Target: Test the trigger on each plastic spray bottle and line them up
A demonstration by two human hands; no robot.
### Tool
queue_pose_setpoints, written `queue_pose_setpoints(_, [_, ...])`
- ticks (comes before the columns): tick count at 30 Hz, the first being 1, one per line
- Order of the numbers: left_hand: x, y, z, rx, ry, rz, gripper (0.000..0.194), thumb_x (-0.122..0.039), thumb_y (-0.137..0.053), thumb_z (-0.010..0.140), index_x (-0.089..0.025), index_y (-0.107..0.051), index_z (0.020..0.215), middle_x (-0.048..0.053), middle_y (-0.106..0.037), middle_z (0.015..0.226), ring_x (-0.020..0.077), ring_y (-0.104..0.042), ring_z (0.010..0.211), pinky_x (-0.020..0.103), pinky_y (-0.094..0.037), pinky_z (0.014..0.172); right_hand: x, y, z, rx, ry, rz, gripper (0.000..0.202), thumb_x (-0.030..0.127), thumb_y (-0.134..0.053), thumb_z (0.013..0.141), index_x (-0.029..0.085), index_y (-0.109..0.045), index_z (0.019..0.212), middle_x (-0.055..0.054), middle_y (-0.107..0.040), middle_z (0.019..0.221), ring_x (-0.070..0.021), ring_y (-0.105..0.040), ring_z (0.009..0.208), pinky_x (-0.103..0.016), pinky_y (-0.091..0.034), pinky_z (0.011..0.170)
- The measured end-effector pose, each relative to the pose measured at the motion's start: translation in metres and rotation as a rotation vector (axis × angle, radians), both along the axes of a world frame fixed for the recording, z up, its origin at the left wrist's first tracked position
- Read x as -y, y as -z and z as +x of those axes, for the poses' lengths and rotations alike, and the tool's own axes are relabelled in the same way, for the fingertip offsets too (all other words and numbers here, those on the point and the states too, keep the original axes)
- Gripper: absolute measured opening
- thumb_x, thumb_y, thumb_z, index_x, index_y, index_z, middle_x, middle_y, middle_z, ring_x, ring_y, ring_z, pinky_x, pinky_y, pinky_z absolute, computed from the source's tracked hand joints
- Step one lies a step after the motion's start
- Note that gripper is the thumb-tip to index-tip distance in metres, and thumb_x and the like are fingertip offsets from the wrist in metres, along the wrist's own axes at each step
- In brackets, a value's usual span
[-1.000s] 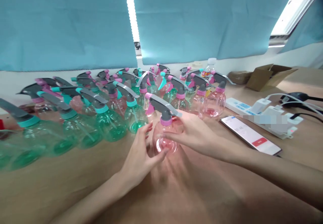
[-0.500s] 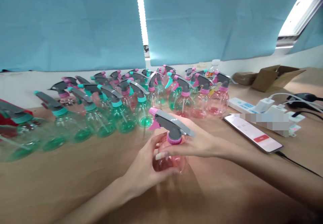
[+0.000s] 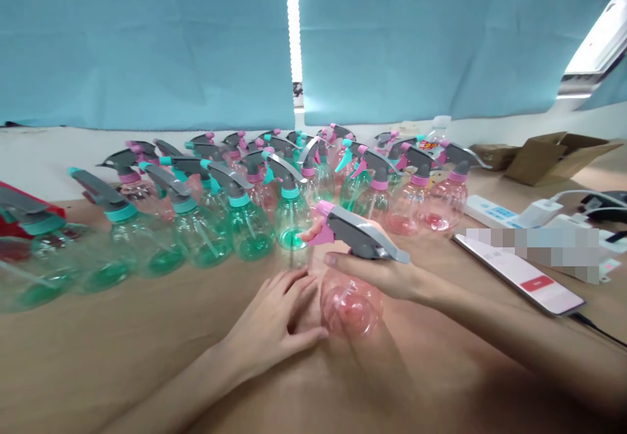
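A pink see-through spray bottle (image 3: 351, 303) with a grey and pink trigger head is in the middle, in front of me. My right hand (image 3: 379, 267) grips it round the neck, with a fingertip by the pink trigger. Just left of the bottle, my left hand (image 3: 277, 320) has its fingers spread and curved, palm toward the bottle, holding nothing. Nearest beyond my hands stands a green spray bottle (image 3: 290, 215) with a teal collar.
Rows of green bottles (image 3: 252, 228) and pink bottles (image 3: 448, 199) stand at the back and left. On the right are a phone (image 3: 519, 274), a power strip (image 3: 494, 213) with plugs and cables, and an open cardboard box (image 3: 539, 160).
My left hand has let go of the bottle and moved slightly left. My right hand has shifted up around the neck, a finger now at the trigger. The view has turned slightly left.
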State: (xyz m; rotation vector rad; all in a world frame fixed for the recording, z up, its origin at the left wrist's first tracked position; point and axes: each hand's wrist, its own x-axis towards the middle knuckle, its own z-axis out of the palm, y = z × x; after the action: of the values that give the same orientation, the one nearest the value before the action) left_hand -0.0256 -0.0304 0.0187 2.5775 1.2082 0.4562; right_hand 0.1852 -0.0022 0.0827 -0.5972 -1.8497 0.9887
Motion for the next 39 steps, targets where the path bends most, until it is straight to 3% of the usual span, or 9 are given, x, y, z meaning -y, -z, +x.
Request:
queue_pose_setpoints(5, [-0.003, 0.004, -0.005, -0.098, -0.055, 0.059, 0.054, -0.045, -0.056, 0.09, -0.018, -0.045, 0.136, 0.015, -0.046, 0.141, 0.033, -0.041, 0.129, 0.051, -0.036, 0.103, -0.008, -0.003, 0.004, 0.087, 0.093, 0.016, 0.017, 0.023, -0.058, 0.081, 0.024, -0.055, 0.097, 0.002, -0.058, 0.084, -0.0065, -0.034, 0.048, -0.024, -0.034, 0.045])
queue_pose_setpoints(11, [0.0, 0.007, -0.004, -0.112, -0.065, 0.104, 0.05, -0.042, -0.053, 0.093, -0.02, -0.045, 0.137, 0.013, -0.046, 0.143, 0.0306, -0.042, 0.131, 0.049, -0.037, 0.105, -0.012, -0.004, 0.013, 0.089, 0.156, 0.08, 0.016, 0.015, -0.054, 0.08, 0.025, -0.043, 0.074, 0.007, -0.03, 0.057, -0.0079, -0.024, 0.045, -0.023, -0.023, 0.04])
queue_pose_setpoints(16, [-0.001, 0.01, -0.006, -0.129, -0.07, 0.121, 0.047, -0.042, -0.049, 0.096, -0.019, -0.046, 0.137, 0.013, -0.047, 0.143, 0.0304, -0.042, 0.131, 0.05, -0.037, 0.105, -0.014, -0.006, 0.017, 0.13, 0.192, 0.072, 0.024, 0.012, -0.052, 0.078, 0.024, -0.035, 0.067, 0.007, -0.028, 0.058, -0.0076, -0.023, 0.045, -0.023, -0.02, 0.04])
queue_pose_setpoints(20, [-0.002, 0.012, -0.008, -0.132, -0.055, 0.144, 0.048, -0.043, -0.047, 0.097, -0.019, -0.044, 0.138, 0.013, -0.047, 0.143, 0.0304, -0.042, 0.131, 0.051, -0.038, 0.105, -0.018, -0.004, 0.017, 0.134, 0.174, 0.081, 0.008, 0.018, -0.053, 0.081, 0.023, -0.047, 0.084, 0.003, -0.05, 0.074, -0.0079, -0.033, 0.05, -0.025, -0.028, 0.045])
queue_pose_setpoints(22, [-0.003, 0.012, -0.009, -0.132, -0.045, 0.163, 0.047, -0.042, -0.047, 0.097, -0.018, -0.043, 0.138, 0.013, -0.047, 0.142, 0.0302, -0.043, 0.131, 0.051, -0.038, 0.105, -0.02, -0.002, 0.017, 0.117, 0.156, 0.086, 0.013, 0.021, -0.055, 0.082, 0.022, -0.051, 0.095, 0.0, -0.057, 0.085, -0.0083, -0.038, 0.052, -0.025, -0.031, 0.045])
queue_pose_setpoints(26, [-0.003, 0.014, -0.01, -0.136, -0.036, 0.195, 0.047, -0.041, -0.046, 0.098, -0.018, -0.043, 0.138, 0.013, -0.048, 0.142, 0.0301, -0.044, 0.13, 0.051, -0.039, 0.104, -0.022, 0.002, 0.019, 0.105, 0.121, 0.095, 0.009, 0.025, -0.059, 0.083, 0.022, -0.051, 0.083, 0.004, -0.054, 0.075, -0.0071, -0.039, 0.049, -0.025, -0.035, 0.047])
queue_pose_setpoints(33, [-0.005, 0.016, -0.011, -0.111, -0.045, 0.191, 0.047, -0.041, -0.048, 0.097, -0.023, -0.04, 0.14, 0.01, -0.047, 0.143, 0.0294, -0.045, 0.13, 0.05, -0.038, 0.106, -0.019, -0.002, 0.019, 0.132, 0.154, 0.124, 0.02, 0.021, -0.058, 0.082, 0.021, -0.044, 0.069, 0.005, -0.05, 0.068, -0.0073, -0.044, 0.054, -0.024, -0.04, 0.051])
queue_pose_setpoints(37, [-0.005, 0.013, -0.01, -0.11, -0.05, 0.166, 0.046, -0.042, -0.048, 0.097, -0.022, -0.044, 0.138, 0.011, -0.048, 0.143, 0.0305, -0.045, 0.129, 0.05, -0.037, 0.106, -0.019, -0.002, 0.019, 0.135, 0.17, 0.068, 0.004, 0.021, -0.057, 0.082, 0.022, -0.055, 0.085, 0.002, -0.058, 0.08, -0.006, -0.038, 0.047, -0.023, -0.035, 0.042])
queue_pose_setpoints(39, [-0.004, 0.011, -0.009, -0.112, -0.049, 0.156, 0.045, -0.042, -0.047, 0.097, -0.021, -0.045, 0.137, 0.011, -0.049, 0.142, 0.0306, -0.046, 0.129, 0.051, -0.037, 0.106, -0.019, 0.0, 0.018, 0.113, 0.172, 0.023, 0.022, 0.02, -0.057, 0.082, 0.024, -0.057, 0.104, -0.001, -0.062, 0.094, -0.0071, -0.046, 0.05, -0.023, -0.037, 0.041])
